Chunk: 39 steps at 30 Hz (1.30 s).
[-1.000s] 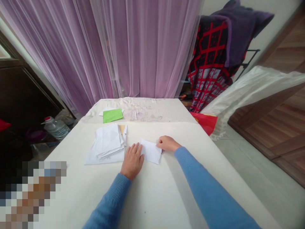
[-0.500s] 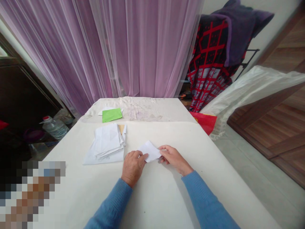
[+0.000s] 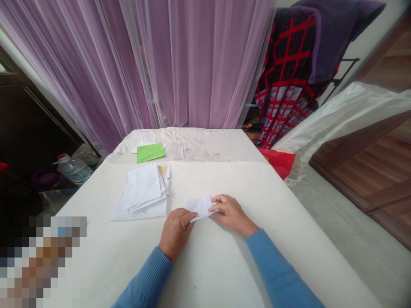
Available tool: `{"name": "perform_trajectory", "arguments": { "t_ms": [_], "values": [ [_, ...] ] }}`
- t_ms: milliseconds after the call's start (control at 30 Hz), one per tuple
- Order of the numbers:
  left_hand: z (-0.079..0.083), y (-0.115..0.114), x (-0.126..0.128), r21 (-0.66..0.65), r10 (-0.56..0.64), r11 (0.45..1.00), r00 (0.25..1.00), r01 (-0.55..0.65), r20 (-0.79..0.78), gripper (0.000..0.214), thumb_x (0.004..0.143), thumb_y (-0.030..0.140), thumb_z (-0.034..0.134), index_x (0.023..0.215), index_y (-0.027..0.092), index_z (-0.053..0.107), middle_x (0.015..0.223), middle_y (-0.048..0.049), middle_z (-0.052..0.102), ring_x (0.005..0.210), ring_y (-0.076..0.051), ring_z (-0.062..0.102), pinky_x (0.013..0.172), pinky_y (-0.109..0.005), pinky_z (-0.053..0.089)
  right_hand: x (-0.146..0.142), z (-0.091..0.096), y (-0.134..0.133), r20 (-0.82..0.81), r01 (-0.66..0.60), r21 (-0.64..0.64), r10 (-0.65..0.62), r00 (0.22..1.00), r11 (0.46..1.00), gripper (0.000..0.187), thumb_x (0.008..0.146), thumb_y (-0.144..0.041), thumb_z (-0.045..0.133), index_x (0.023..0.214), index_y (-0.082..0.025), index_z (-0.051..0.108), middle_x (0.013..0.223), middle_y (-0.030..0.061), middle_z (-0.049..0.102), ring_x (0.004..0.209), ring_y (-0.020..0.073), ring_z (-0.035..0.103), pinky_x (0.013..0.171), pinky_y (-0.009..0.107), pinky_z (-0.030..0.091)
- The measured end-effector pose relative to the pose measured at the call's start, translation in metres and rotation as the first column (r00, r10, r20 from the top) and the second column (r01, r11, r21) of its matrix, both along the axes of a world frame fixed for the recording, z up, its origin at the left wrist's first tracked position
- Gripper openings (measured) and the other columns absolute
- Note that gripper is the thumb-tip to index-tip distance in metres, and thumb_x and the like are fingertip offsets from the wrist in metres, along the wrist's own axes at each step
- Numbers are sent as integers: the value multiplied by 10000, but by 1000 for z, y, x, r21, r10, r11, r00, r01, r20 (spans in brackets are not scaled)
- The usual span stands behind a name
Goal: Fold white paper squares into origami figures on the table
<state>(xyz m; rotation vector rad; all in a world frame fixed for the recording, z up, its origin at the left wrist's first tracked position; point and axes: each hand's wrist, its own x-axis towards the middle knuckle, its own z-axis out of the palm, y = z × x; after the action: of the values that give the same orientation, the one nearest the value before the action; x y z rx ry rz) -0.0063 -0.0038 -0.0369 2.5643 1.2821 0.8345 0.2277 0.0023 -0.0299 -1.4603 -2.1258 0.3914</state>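
A small piece of white paper [image 3: 201, 206], folded along its near edge, is held between my two hands just above the white-covered table. My left hand [image 3: 177, 231] pinches its near left corner with thumb and fingers. At the right edge, my right hand [image 3: 231, 215] grips the paper, its thumb near the fold and the fingers around the side. To the left lies a stack of white paper sheets [image 3: 143, 186], slightly fanned, on a larger white sheet. Farther back rests a green piece of paper [image 3: 150, 152] with white paper under it.
The white table cover [image 3: 257, 265] extends to a purple curtain [image 3: 199, 64]. On the right are a red bag [image 3: 278, 161] and a wooden door [image 3: 379, 171]. A clear bottle with a red cap [image 3: 74, 170] stands beyond the left edge. The lower left corner is pixelated.
The small paper has turned from a slanted position to nearly square, and a fold now shows along its near edge. My left hand has shifted slightly left and toward me.
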Motion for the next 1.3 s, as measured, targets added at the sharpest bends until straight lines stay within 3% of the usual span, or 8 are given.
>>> {"name": "perform_trajectory", "arguments": {
  "t_ms": [167, 467, 667, 767, 900, 1000, 1133, 1300],
  "values": [
    [-1, 2, 3, 4, 92, 996, 994, -92, 52, 249, 879, 230, 577, 1121, 185, 610, 863, -51, 701, 819, -203, 650, 761, -353, 527, -4, -3, -4, -8, 52, 28, -52, 999, 998, 133, 810, -350, 675, 881, -273, 756, 1068, 40, 683, 1011, 199, 598, 893, 342, 431],
    [-6, 4, 6, 24, 164, 986, 982, -167, 96, 602, 886, 220, 538, 1433, 170, 291, 848, -24, 647, 818, -198, 615, 777, -351, 525, -24, -8, -3, -32, 283, 54, -282, 959, 958, 223, 845, -311, 624, 645, -213, 625, 963, 18, 692, 954, 186, 595, 846, 332, 371],
    [-3, 3, 6, 63, 202, 977, 979, -202, 18, 457, 873, 223, 568, 1322, 178, 494, 1225, -143, 584, 1113, -266, 556, 930, -433, 498, -31, -1, -4, 30, 322, 42, -323, 946, 946, 205, 855, -309, 627, 675, -212, 612, 971, 14, 690, 962, 188, 575, 838, 324, 343],
    [-1, 1, 6, 78, 145, 987, 988, -141, -59, 312, 896, 194, 528, 1188, 245, 625, 1367, -105, 536, 1286, -306, 452, 992, -492, 446, -33, 0, -5, 59, 331, 58, -334, 941, 942, 201, 860, -309, 627, 685, -212, 606, 965, 19, 685, 951, 187, 567, 827, 320, 339],
    [1, -1, 8, 20, 79, 997, 985, -77, -152, 304, 914, 204, 511, 1159, 313, 655, 1320, -26, 612, 1333, -306, 423, 1045, -571, 358, -35, -1, -5, 98, 342, 79, -349, 932, 936, 174, 855, -317, 628, 716, -216, 594, 957, 33, 673, 942, 201, 558, 821, 326, 343],
    [3, -1, 8, -22, 77, 996, 983, -82, -166, 297, 918, 223, 519, 1166, 313, 655, 1277, -16, 646, 1314, -299, 452, 1065, -593, 318, -36, -2, -6, 110, 374, 106, -385, 916, 921, 116, 845, -327, 627, 883, -219, 610, 1014, 56, 661, 986, 224, 551, 851, 344, 355],
    [4, 0, 9, -47, 82, 995, 985, -90, -150, 302, 924, 235, 516, 1181, 319, 651, 1283, -18, 643, 1295, -295, 473, 1057, -587, 324, -39, -4, -8, 128, 341, 153, -361, 924, 927, 395, 824, -397, 635, 1155, -195, 556, 1232, 113, 601, 1157, 262, 501, 952, 390, 346],
    [6, 5, 12, -90, 116, 988, 989, -124, -93, 245, 924, 256, 527, 1097, 311, 690, 1221, -23, 676, 1215, -281, 530, 1015, -550, 377, -42, -6, -9, 176, 316, 143, -339, 924, 938, 508, 820, -455, 626, 1238, -182, 531, 1346, 137, 543, 1268, 295, 431, 1023, 442, 306]
  ]
}}
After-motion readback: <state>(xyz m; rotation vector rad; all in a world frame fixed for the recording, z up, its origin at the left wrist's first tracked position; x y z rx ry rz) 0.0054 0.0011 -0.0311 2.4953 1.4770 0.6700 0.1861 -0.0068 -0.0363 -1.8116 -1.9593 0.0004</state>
